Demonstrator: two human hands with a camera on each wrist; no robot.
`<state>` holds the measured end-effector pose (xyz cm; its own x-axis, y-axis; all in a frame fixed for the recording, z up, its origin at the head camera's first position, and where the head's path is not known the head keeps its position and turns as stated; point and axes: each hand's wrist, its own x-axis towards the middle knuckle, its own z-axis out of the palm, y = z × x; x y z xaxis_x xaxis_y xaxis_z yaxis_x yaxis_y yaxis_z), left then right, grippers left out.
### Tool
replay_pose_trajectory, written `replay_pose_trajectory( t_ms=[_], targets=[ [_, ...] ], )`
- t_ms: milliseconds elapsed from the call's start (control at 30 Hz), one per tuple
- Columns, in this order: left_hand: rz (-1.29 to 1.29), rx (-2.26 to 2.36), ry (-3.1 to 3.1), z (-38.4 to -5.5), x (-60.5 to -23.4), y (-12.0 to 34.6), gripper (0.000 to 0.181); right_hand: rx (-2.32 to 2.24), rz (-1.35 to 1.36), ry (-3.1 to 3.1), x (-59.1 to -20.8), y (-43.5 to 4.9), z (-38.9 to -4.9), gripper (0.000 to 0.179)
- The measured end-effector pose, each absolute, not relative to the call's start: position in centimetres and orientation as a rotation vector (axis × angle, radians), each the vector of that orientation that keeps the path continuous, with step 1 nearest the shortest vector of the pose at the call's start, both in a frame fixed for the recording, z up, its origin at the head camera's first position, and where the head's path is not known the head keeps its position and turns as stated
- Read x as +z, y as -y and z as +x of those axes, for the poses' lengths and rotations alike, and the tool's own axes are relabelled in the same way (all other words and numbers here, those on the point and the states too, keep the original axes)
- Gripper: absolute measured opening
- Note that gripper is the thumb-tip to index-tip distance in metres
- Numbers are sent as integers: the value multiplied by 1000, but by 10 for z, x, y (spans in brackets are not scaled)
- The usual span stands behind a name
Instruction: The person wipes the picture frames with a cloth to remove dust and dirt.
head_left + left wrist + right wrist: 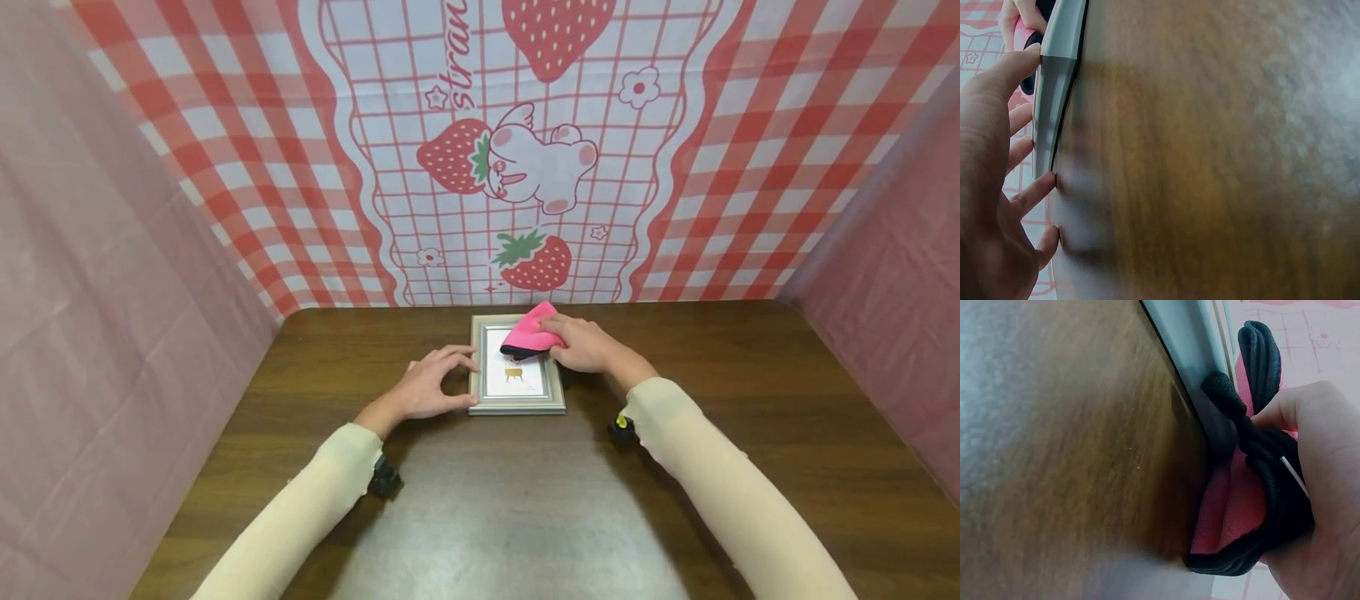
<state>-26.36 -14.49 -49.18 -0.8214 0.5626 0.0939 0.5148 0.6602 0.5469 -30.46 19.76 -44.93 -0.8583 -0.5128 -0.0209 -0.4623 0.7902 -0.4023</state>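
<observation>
A silver picture frame (517, 408) lies flat on the table near the far edge, with a white print (495, 385) behind its pane. My left hand (431, 387) rests at the frame's left side, fingers spread, thumb tip at the near left corner. In the left wrist view, some fingertips touch the frame's side (1054, 94) and others reach to the tabletop. My right hand (588, 346) grips a bunched pink cloth (534, 329) with black edging, over the upper right of the pane. In the right wrist view, part of the cloth (1244, 500) hangs past the frame's side onto the table.
The dark wooden table (495, 500) spreads around the frame. A red and white strawberry-print curtain (517, 167) hangs behind its far edge, and pink drapes (112, 275) stand on both sides. Small black cameras (385, 477) are worn at both wrists.
</observation>
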Motion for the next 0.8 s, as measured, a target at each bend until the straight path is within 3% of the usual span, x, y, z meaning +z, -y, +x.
replay_pose_trajectory(
  t_ms=[333,800],
  targets=[
    [937,902,-2783,-260,-489,144,55,-592,-945,-2847,-476,-212,-308,57],
    [859,853,-2777,-253,-478,141,52,-465,-1020,-2869,-455,-201,-245,54]
  ],
)
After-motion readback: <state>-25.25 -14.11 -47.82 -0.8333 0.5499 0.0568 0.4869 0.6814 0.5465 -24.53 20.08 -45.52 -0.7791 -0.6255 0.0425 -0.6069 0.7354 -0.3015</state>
